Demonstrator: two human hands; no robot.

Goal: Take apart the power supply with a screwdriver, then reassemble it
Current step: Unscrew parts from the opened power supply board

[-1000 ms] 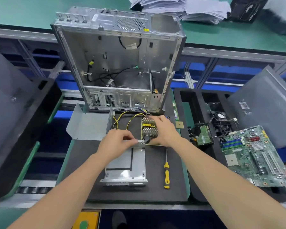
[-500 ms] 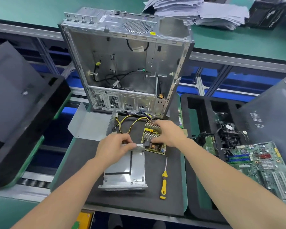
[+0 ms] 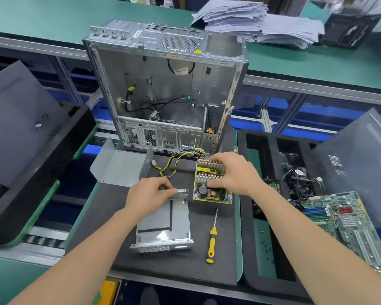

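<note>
Plainly both hands are busy with the opened power supply, and the split of work explains the grips. The left hand pinches the upright metal tab at the far edge of the housing tray, thumb and forefinger closed on it, most likely to stop the light shell sliding on the black mat. The right hand is curled over the circuit board, its fingers hooked across the finned heat sinks at the far end and the thumb pressed beside the dark capacitor. Gripping the tall, sturdy parts probably keeps skin off the small components. The board sits just right of the left fingertips, beside the tray rather than in it; whether it rests on the mat or is slightly lifted I cannot tell. Its yellow and black wires trail away beyond the left fingers toward the bent cover. The screwdriver lies untouched, nearer the person than the right thumb, so this step seems to be hand work.
</note>
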